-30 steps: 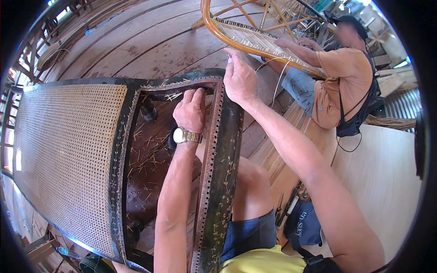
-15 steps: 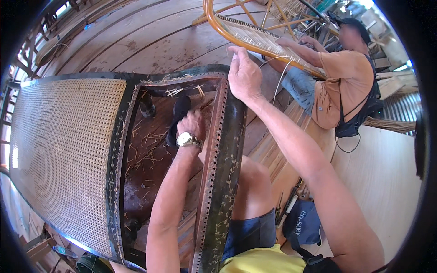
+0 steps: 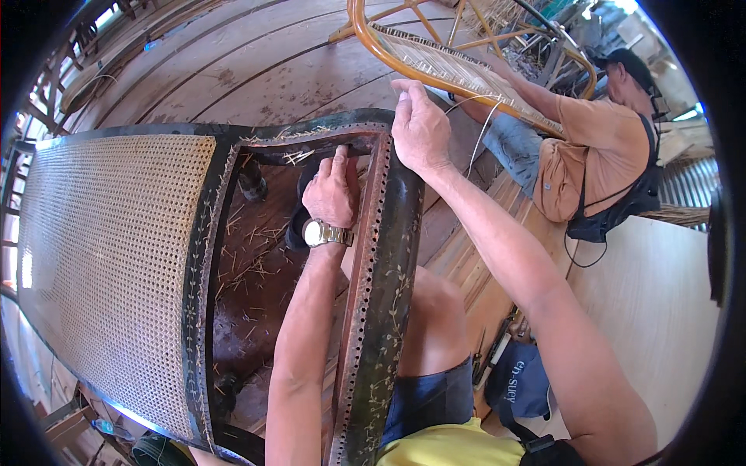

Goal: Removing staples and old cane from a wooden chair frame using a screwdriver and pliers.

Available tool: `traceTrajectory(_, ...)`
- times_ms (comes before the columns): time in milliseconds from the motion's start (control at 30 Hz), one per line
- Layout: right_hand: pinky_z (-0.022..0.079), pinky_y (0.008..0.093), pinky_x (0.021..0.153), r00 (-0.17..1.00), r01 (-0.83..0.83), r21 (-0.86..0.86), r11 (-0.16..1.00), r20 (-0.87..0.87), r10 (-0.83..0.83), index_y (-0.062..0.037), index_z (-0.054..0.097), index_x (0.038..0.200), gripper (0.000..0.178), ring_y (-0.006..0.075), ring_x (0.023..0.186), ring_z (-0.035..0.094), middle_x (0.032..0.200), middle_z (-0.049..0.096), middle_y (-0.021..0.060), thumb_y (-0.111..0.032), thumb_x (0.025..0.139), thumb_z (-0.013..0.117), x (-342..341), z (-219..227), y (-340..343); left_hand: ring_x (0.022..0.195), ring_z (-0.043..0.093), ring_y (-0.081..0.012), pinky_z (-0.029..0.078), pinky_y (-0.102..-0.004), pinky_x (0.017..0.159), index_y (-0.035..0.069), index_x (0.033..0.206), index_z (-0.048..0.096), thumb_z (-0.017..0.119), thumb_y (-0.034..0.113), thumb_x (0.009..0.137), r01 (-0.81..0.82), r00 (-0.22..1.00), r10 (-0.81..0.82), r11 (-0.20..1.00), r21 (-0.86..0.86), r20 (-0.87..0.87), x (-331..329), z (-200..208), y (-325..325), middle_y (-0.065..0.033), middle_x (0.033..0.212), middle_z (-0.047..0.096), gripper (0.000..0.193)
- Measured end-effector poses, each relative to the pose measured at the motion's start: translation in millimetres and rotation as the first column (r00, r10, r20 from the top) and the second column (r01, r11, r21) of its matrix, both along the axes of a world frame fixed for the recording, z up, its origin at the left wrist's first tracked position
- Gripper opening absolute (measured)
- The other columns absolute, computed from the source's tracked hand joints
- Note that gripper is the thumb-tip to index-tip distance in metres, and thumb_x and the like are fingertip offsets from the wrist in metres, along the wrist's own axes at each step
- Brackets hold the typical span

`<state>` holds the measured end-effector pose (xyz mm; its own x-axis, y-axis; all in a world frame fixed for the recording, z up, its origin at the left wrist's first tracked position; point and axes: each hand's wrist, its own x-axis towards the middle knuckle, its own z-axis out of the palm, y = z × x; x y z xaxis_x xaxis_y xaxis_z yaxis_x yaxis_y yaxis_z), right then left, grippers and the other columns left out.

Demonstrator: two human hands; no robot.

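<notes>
A long piece of dark furniture with painted vines lies before me. Its left section carries a woven cane panel (image 3: 113, 272); the unwoven right section has a wooden rail (image 3: 365, 303) with a row of small holes. Through that opening reaches my left hand (image 3: 330, 196), its fingers closed and their tips against the far rail's inner side, beside short loose cane ends (image 3: 298, 158). What they pinch is hidden. At the frame's far right corner, my right hand (image 3: 420, 132) has curled fingers with thumb and forefinger together; a thin strand may be between them, too fine to make out.
A co-worker (image 3: 610, 147) in an orange shirt sits at the right, arms at a curved rattan frame (image 3: 435, 74) strung with pale strands. Straw bits litter the dark surface (image 3: 256, 287) below the opening. A blue bag (image 3: 519, 379) and tools lie near my right side.
My left hand has risen from lower in the opening to the far rail, its fingers now reaching up. My right hand is nearly still. The co-worker has leaned back to the right.
</notes>
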<state>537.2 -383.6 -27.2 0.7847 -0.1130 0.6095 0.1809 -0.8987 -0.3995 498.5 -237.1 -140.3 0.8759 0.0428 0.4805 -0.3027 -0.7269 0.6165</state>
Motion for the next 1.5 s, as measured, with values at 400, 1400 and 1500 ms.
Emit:
traceTrajectory(400, 0.054, 0.0497, 0.075, 1.0, 0.004, 0.034, 0.999, -0.022, -0.003, -0.0151, 0.064, 0.118, 0.02, 0.0386, 0.083, 0.071, 0.087, 0.072, 0.0159, -0.014, 0.102, 0.052, -1.6, 0.3, 3.2, 0.089, 0.071, -0.0332, 0.057, -0.0438, 0.073, 0.015, 0.111, 0.073, 0.068, 0.017, 0.095, -0.044, 0.992, 0.073, 0.961, -0.272, 0.099, 4.1, -6.6, 3.5, -0.0098, 0.102, 0.071, 0.018)
traceTrajectory(1400, 0.055, 0.0498, 0.073, 0.999, -0.034, 0.281, 0.959, 0.049, 0.021, -0.007, 0.05, 0.126, 0.026, 0.0392, 0.084, 0.07, 0.097, 0.071, 0.0195, -0.011, 0.1, 0.053, -4.8, -1.1, 1.3, 0.118, 0.053, -0.0403, 0.049, -0.0431, 0.1, 0.01, 0.155, 0.043, 0.063, 0.04, 0.094, 0.25, 0.968, -0.242, 0.952, -0.176, 0.07, 13.4, -43.1, -11.3, -0.021, 0.136, 0.05, 0.071)
traceTrajectory(1500, 0.055, 0.0498, 0.073, 0.998, -0.028, 0.278, 0.96, 0.066, 0.01, -0.0068, 0.05, 0.125, 0.025, 0.0395, 0.084, 0.07, 0.096, 0.07, 0.0194, -0.011, 0.1, 0.053, -3.3, 1.4, 1.1, 0.117, 0.053, -0.0401, 0.048, -0.0432, 0.1, 0.01, 0.156, 0.043, 0.063, 0.039, 0.094, 0.282, 0.959, -0.273, 0.936, -0.209, 0.069, 10.6, -41.4, -4.8, -0.0209, 0.135, 0.05, 0.071)
